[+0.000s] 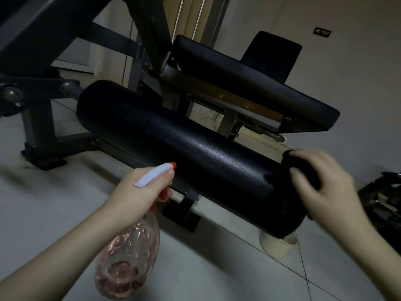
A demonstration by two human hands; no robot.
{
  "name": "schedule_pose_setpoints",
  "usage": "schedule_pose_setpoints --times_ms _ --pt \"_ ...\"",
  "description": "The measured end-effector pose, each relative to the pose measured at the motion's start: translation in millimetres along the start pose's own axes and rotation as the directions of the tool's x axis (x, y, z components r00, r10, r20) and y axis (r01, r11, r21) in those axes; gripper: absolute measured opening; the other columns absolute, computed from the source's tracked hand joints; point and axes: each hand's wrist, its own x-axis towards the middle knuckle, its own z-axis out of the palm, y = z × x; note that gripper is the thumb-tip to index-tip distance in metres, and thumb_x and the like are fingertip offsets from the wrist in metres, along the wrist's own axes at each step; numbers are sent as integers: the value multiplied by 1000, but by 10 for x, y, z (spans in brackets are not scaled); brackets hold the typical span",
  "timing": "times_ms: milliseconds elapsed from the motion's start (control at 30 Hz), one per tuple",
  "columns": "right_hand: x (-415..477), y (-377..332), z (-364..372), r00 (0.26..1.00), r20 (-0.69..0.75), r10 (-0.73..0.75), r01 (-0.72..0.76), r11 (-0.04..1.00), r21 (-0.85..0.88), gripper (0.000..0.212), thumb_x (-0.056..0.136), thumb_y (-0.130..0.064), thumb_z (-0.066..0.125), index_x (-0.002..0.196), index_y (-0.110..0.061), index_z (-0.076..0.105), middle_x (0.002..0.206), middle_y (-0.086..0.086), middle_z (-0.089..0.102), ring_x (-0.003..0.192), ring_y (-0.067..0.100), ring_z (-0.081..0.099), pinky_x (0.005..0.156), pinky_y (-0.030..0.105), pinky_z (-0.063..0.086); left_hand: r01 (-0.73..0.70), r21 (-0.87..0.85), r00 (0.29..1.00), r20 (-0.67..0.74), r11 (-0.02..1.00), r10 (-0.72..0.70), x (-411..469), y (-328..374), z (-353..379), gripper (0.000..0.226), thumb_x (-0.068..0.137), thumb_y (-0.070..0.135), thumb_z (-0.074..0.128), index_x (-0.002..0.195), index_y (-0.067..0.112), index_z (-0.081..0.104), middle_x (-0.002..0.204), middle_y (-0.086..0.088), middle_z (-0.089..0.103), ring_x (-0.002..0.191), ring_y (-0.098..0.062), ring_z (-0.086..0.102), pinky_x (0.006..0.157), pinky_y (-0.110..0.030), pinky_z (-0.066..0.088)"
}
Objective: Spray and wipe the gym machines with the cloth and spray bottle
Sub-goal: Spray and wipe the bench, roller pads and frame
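The left hand (pixel 141 190) grips the neck of a clear spray bottle (pixel 128 257), its white-and-orange nozzle aimed at the black roller pad (pixel 184 153) of a gym machine (pixel 138 68). The right hand (pixel 325 183) — blurred — presses a dark cloth (pixel 303 166) against the pad's near end; the cloth blends with the vinyl, so its edges are hard to make out. Behind the roller sits a black padded seat (pixel 249 77) on a grey metal frame. A cream-coloured cup (pixel 280 246) stands on the pale tiled floor (pixel 217 268) just below the pad's near end.
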Motion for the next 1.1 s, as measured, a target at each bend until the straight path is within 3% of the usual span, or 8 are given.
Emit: schedule_pose_setpoints --times_ms 133,267,400,667,800,867,1000,1100 --pt "-166 -48 375 986 54 -159 168 951 -258 49 86 -35 46 121 -5 60 132 20 50 124 41 44 102 47 37 -8 21 1000 12 1000 8 8 -27 -65 57 64 70 48 76 18 68 76 -6 71 80 -32 66 83 -52 52" --pt "29 -292 584 970 0 -243 234 933 -272 46 87 -33 44 117 -2 61 128 24 52 119 44 47 100 50 40 -20 43 1000 3 999 20 28 -46 -138 58 65 71 45 76 18 67 75 -6 72 79 -30 67 81 -46 52" --pt "259 -572 795 946 50 -319 320 905 -281 45 86 -32 43 115 -4 61 127 23 53 116 44 49 98 50 44 -13 41 1000 -23 999 14 66 -97 -137 53 71 63 48 77 14 68 74 -7 71 79 -30 66 80 -42 51" --pt "775 -1075 1183 891 59 -450 452 869 -198 36 84 -26 46 107 -5 64 121 18 58 109 40 52 86 50 49 20 -17 997 -68 1000 -21 154 -175 -76 52 77 56 56 95 10 70 77 -11 72 79 -27 68 82 -36 50" --pt "864 -1178 1216 907 85 -413 422 894 -150 40 86 -30 58 121 -10 57 141 21 40 126 40 39 98 47 42 40 10 995 -90 999 -39 184 -174 -90 39 88 47 53 93 12 70 76 -8 73 78 -23 68 82 -36 49" --pt "731 -1086 1102 916 119 -383 398 906 -146 38 87 -32 59 118 -11 56 134 19 44 127 37 38 99 46 44 46 16 994 -103 999 -44 190 -166 -110 36 91 41 53 90 10 71 75 -8 72 75 -21 67 73 -29 48" --pt "419 -853 989 892 81 -445 452 870 -199 39 81 -28 63 113 -8 57 124 20 50 118 38 47 90 45 49 52 3 991 -123 999 -51 181 -201 -200 36 93 39 53 86 9 71 74 -9 71 70 -18 64 64 -25 44" --pt "430 -964 1183 863 92 -497 499 809 -309 44 80 -25 65 118 -5 56 128 26 49 119 45 45 93 50 47 53 4 988 -147 999 -52 170 -235 -265 35 93 43 56 87 12 72 75 -8 72 73 -21 67 68 -31 48"
